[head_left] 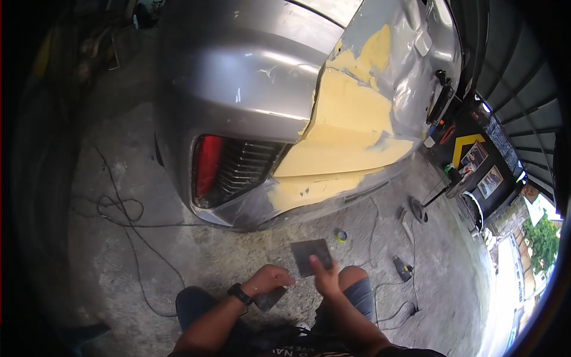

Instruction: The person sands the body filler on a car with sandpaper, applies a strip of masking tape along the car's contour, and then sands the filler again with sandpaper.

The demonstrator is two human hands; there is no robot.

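Note:
My right hand (pixel 325 276) grips a dark grey rectangular sheet (pixel 301 253) that looks like sandpaper, the thumb lying across its face. My left hand (pixel 269 279), with a black watch on the wrist, is closed; a second, smaller dark sheet (pixel 270 298) shows beneath its fingers, partly hidden by the hand. Both hands are above my knees, apart from the car. In front of them is the grey car's corner, with yellow filler (pixel 342 128) spread over the panel beside the tail light (pixel 208 163).
A black cable (pixel 140 226) loops over the concrete floor at left. To the right lie a small roll of tape (pixel 341 235), a corded power tool (pixel 402 269) and a round-based stand (pixel 419 210). Pictures hang on a dark wall farther right.

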